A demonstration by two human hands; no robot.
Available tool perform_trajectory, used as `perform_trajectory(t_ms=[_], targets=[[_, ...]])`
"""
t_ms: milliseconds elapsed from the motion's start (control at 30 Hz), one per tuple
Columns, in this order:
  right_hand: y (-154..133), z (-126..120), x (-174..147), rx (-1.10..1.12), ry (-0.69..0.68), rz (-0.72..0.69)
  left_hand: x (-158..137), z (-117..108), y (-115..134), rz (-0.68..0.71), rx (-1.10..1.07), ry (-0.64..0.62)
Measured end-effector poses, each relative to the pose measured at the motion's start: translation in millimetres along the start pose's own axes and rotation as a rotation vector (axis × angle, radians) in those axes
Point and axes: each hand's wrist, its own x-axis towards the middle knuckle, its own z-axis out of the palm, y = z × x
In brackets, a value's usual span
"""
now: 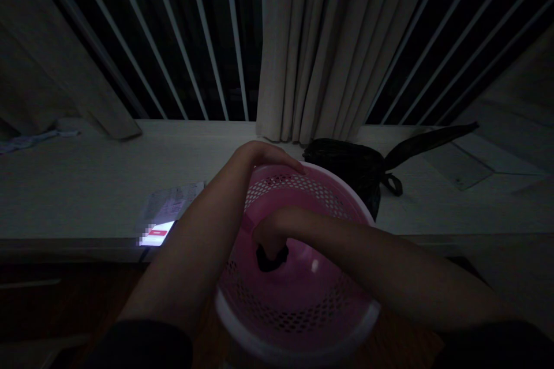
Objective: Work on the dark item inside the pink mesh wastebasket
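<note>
A round pink plastic basket (294, 294) with a pale rim and lattice holes in its wall is tilted so that I look down into it. My left hand (272, 155) grips its far rim, fingers along the edge. Deep inside the basket, my right hand (270, 233) is closed on a small crumpled black thing (272, 259) near the bottom. Dim light hides what that black thing is, and the fingertips are partly out of sight.
Behind the basket, a tied black plastic bag (350, 161) sits on the pale ledge (78, 184). To the left lie a lit phone (158, 234) and some papers (167, 200). Curtains (320, 52) and window bars (208, 40) stand behind.
</note>
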Motion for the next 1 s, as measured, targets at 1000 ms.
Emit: perform_trajectory(t_ms=[1000], targets=[[1.6,0.0,1.2,-0.073,0.02,-0.04,-5.6,5.4,7.8,-0.036,-0.057,0.007]])
